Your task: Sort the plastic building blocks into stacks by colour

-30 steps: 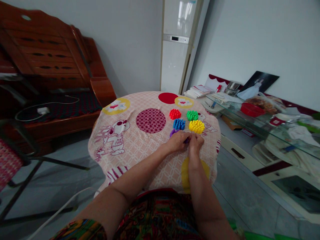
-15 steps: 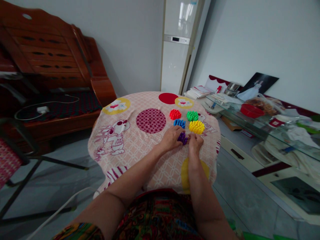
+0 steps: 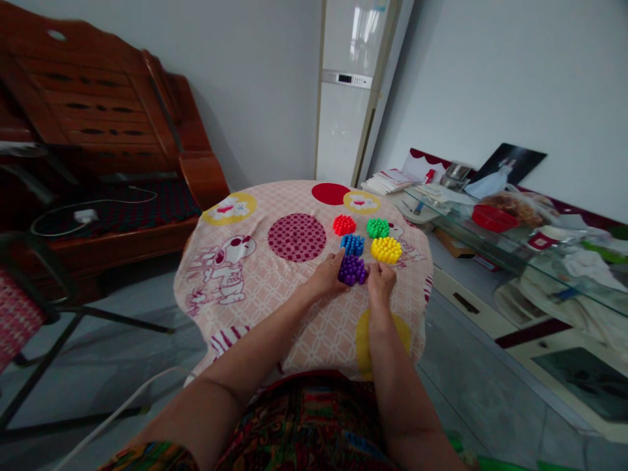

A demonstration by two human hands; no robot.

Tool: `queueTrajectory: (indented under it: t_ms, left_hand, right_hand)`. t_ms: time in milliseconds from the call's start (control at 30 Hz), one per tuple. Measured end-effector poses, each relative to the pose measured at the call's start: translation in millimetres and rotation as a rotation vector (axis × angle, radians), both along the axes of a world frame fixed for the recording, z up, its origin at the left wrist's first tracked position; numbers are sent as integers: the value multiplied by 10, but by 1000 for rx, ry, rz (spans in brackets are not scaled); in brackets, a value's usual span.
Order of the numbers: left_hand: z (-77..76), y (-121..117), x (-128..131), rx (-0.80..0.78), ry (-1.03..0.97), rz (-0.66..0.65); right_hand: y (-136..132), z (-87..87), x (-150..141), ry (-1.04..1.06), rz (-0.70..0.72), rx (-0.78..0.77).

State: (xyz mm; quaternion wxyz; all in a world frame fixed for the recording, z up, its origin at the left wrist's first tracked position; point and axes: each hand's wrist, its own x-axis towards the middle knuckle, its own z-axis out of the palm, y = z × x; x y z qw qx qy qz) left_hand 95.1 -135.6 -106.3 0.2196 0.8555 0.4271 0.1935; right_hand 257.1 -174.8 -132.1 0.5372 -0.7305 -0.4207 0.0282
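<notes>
Several small heaps of plastic beads lie on a round table under a pink cartoon-print cloth (image 3: pixel 255 288): red beads (image 3: pixel 344 224), green beads (image 3: pixel 377 227), blue beads (image 3: pixel 352 244), yellow beads (image 3: pixel 386 249) and purple beads (image 3: pixel 352 269). My left hand (image 3: pixel 328 276) cups the left side of the purple heap, fingers curled against it. My right hand (image 3: pixel 380 280) presses on its right side with fingers bunched. Whether either hand holds a bead is hidden.
A dark wooden bench (image 3: pixel 98 144) with a cable and charger stands at the left, a folding chair frame (image 3: pixel 29 307) nearer me. A tall white air conditioner (image 3: pixel 348 98) stands behind the table. A cluttered glass-topped cabinet (image 3: pixel 515 242) runs along the right wall.
My left hand has slid back off the purple beads, which now show as a tidy heap between both hands. My right hand has barely moved.
</notes>
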Motion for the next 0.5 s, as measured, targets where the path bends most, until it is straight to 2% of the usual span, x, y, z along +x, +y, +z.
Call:
queueTrajectory:
  t_ms: [200, 400, 500]
  left_hand:
    - [0, 23, 13, 7, -9, 2]
    - [85, 221, -301, 31, -67, -37]
    - [149, 241, -366, 105, -72, -88]
  right_hand:
    - [-1, 19, 1, -1, 5, -5]
    - [-36, -32, 5, 145, -28, 66]
    - [-37, 3, 105, 120, -102, 95]
